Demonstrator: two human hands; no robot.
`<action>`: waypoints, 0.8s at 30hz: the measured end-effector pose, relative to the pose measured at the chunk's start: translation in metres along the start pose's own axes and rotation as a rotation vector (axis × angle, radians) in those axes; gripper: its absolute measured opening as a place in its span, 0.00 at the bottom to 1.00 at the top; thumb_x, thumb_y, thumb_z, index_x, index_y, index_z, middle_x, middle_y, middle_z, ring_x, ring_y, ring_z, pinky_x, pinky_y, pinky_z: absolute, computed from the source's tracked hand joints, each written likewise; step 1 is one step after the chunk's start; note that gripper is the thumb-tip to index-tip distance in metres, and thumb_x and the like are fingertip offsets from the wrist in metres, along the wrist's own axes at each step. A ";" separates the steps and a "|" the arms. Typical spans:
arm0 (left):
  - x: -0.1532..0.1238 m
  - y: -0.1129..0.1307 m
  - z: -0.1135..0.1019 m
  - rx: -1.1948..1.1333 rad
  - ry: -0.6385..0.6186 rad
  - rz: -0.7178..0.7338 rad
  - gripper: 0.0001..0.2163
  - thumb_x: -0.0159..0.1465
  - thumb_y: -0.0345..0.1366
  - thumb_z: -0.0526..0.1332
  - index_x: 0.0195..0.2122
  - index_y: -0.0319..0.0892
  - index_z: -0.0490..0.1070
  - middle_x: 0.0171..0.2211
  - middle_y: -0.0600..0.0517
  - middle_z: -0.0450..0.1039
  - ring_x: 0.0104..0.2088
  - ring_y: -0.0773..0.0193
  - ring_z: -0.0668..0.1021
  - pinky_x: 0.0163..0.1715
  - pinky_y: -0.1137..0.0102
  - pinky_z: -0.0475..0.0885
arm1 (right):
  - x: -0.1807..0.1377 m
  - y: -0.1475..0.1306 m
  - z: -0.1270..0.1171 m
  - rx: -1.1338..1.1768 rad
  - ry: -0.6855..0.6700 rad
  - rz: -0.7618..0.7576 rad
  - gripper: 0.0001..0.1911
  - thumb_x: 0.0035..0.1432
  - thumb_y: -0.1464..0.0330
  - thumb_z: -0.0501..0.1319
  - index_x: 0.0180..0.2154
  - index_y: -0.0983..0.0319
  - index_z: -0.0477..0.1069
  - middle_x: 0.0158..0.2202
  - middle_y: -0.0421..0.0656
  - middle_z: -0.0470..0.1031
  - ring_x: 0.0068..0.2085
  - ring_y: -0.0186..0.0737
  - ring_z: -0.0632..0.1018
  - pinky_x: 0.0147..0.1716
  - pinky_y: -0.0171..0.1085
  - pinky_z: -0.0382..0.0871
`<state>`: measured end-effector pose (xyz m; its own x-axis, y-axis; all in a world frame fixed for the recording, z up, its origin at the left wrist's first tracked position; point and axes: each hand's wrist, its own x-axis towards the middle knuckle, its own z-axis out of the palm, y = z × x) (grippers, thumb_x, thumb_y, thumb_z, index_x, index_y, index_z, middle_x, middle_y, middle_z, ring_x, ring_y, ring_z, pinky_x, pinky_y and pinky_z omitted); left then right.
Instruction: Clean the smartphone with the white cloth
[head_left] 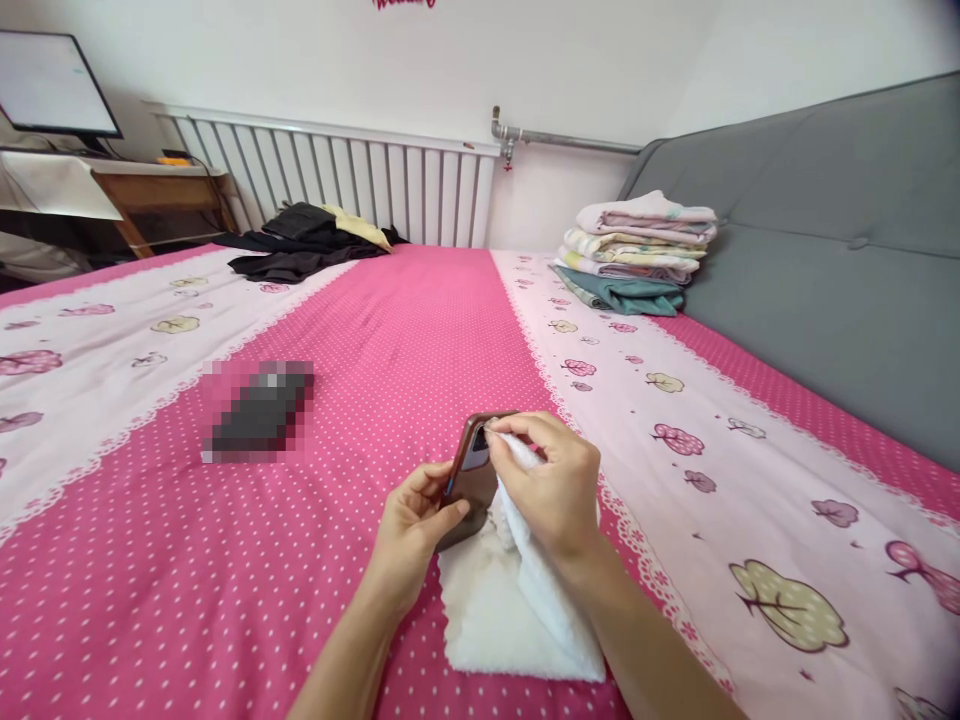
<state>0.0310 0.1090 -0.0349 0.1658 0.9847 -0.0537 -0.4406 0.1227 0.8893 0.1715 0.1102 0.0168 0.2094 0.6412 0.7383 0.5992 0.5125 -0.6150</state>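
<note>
A smartphone in a brown case is held tilted up over the bed, its back and camera area turned toward me. My left hand grips its left edge, thumb across the back. Pinched in the fingers of my right hand is a white fluffy cloth, a bunched corner of it at the phone's camera area near the top. The rest of the cloth hangs below my right hand and spreads onto the bed under the phone. My right hand covers part of the phone's right side.
A pink dotted bedspread lies underneath. To the left is a dark, pixelated flat object. Dark clothes lie at the far edge by a white radiator. Folded fabrics are stacked beside the grey headboard. A monitor stands far left.
</note>
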 end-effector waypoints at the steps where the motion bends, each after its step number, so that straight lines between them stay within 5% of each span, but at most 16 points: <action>1: 0.000 0.000 0.000 -0.002 0.000 0.001 0.16 0.46 0.30 0.71 0.37 0.42 0.73 0.38 0.50 0.78 0.35 0.66 0.78 0.37 0.72 0.73 | -0.001 -0.001 0.001 0.015 -0.015 -0.013 0.07 0.53 0.75 0.59 0.30 0.59 0.75 0.31 0.41 0.78 0.33 0.36 0.78 0.35 0.34 0.72; 6: 0.002 -0.002 -0.002 -0.028 0.034 0.023 0.18 0.44 0.29 0.72 0.37 0.41 0.73 0.39 0.50 0.78 0.37 0.64 0.78 0.38 0.70 0.73 | -0.005 -0.002 0.003 -0.013 -0.149 0.012 0.08 0.51 0.75 0.59 0.29 0.59 0.75 0.30 0.40 0.78 0.31 0.36 0.78 0.33 0.34 0.72; 15: -0.001 0.002 0.002 -0.018 -0.002 -0.004 0.16 0.45 0.30 0.72 0.36 0.41 0.73 0.37 0.51 0.78 0.34 0.66 0.78 0.35 0.71 0.73 | -0.001 -0.001 0.001 -0.001 0.011 -0.008 0.07 0.54 0.75 0.59 0.31 0.59 0.74 0.31 0.41 0.77 0.33 0.36 0.78 0.35 0.35 0.72; 24: 0.002 -0.005 -0.004 -0.070 0.026 0.026 0.17 0.45 0.28 0.71 0.37 0.43 0.72 0.38 0.52 0.78 0.36 0.66 0.78 0.37 0.72 0.72 | -0.008 0.001 0.005 -0.043 -0.181 0.023 0.08 0.51 0.75 0.59 0.30 0.58 0.75 0.31 0.40 0.77 0.32 0.36 0.78 0.34 0.35 0.72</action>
<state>0.0299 0.1109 -0.0416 0.1306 0.9905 -0.0437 -0.5054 0.1044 0.8566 0.1666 0.1087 0.0091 0.0835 0.7469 0.6597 0.6293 0.4737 -0.6160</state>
